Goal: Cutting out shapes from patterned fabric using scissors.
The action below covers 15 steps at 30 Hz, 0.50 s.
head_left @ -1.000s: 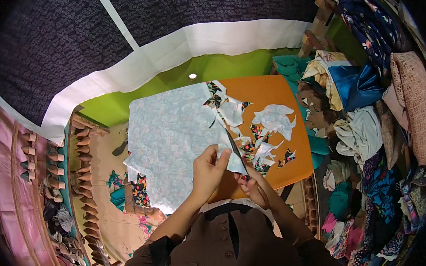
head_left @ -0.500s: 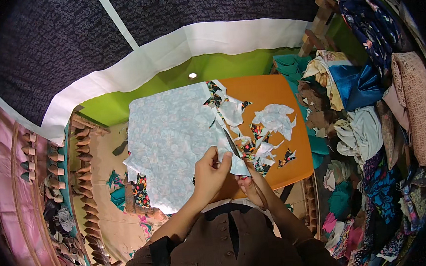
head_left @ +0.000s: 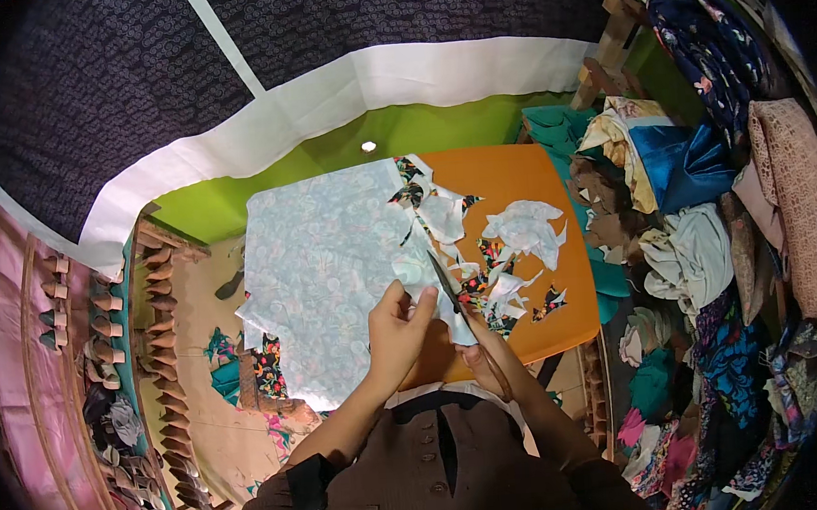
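Observation:
A large sheet of pale, thin-looking cloth [head_left: 319,261], its printed pattern showing faintly through, covers the left and middle of the table. My left hand [head_left: 399,327] pinches the cloth near its right front edge, thumb on top. My right hand [head_left: 484,365] is closed around the scissors [head_left: 445,283]; their dark blades point away from me along the cloth's right edge, and the handles are mostly hidden by the hand and cloth. Right of the blades lie several cut scraps, such as a white one [head_left: 527,230] and a black floral one [head_left: 550,302].
The orange table [head_left: 507,169] has rounded corners. Heaps of mixed cloth [head_left: 683,255] rise close to its right side. Racks of wooden shoe-shaped pieces [head_left: 163,334] stand to the left. A dark patterned curtain [head_left: 363,16] hangs beyond the table, and scraps [head_left: 225,363] lie on the floor.
The scissors and my right hand have shifted slightly, and more of the blades shows. The cloth flap near my right hand has changed its fold. My left hand has barely moved.

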Motion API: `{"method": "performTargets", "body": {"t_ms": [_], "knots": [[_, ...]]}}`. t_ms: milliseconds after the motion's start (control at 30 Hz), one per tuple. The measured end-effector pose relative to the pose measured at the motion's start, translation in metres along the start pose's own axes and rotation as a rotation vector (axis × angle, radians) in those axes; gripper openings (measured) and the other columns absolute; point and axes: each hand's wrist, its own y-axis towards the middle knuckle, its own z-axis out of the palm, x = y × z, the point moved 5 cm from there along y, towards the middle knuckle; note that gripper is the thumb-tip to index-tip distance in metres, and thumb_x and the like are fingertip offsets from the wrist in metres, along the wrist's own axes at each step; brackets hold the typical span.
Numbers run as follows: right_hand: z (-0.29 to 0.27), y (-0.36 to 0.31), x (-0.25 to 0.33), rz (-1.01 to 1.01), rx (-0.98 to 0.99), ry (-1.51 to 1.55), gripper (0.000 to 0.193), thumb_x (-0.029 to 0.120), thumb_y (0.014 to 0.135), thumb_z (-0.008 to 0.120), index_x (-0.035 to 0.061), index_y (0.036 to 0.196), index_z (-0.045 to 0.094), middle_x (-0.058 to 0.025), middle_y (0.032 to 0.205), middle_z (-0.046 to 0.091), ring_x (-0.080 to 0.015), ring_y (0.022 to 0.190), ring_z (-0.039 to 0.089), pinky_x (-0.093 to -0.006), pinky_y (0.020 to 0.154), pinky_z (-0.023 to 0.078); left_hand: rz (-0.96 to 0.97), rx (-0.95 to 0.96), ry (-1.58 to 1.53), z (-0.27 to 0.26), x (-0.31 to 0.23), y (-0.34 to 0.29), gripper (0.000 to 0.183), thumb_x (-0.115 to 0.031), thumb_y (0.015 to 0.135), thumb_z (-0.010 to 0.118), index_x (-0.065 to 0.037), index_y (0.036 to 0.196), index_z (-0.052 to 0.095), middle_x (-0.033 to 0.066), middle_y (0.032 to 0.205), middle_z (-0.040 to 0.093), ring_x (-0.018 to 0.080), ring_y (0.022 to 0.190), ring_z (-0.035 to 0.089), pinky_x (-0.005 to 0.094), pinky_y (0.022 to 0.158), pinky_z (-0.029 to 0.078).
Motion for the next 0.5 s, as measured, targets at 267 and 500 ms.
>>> {"method": "performTargets", "body": {"t_ms": [267, 500], "knots": [[-0.002, 0.0, -0.008, -0.01, 0.0, 0.011, 0.08, 0.066, 0.075, 0.038, -0.003, 0.115, 0.039, -0.0139, 0.083, 0.049, -0.0206, 0.078, 0.049, -0.0309, 0.071, 0.039, -0.036, 0.028, 0.019, 0.0, -0.002, -0.001, 0.026, -0.016, 0.078, 0.062, -0.002, 0.063, 0.046, -0.0049, 0.054, 0.04, 0.0022, 0.052, 0.032, 0.0203, 0.044, 0.026], [-0.001, -0.002, -0.026, 0.123, 0.032, 0.186, 0.086, 0.071, 0.068, 0.042, -0.0013, 0.115, 0.039, -0.0077, 0.089, 0.048, -0.0182, 0.082, 0.047, -0.0299, 0.074, 0.038, -0.065, 0.055, 0.05, 0.001, -0.013, 0.0, 0.03, -0.018, 0.077, 0.063, -0.002, 0.059, 0.045, -0.0041, 0.053, 0.04, 0.0026, 0.051, 0.033, 0.0209, 0.043, 0.026]]}}
